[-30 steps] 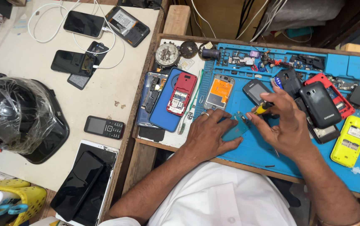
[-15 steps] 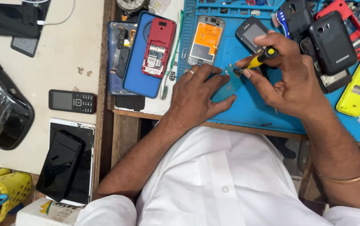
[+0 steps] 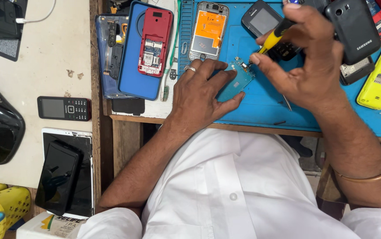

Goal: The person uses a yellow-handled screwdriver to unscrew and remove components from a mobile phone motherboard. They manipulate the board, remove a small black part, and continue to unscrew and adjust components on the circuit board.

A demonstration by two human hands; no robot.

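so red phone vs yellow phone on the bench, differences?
The red phone lies upright on a blue case, left of both hands; the yellow phone lies tilted on the blue mat, far right. Red is fully in view, yellow is partly cut off. Both lie back-open, untouched.
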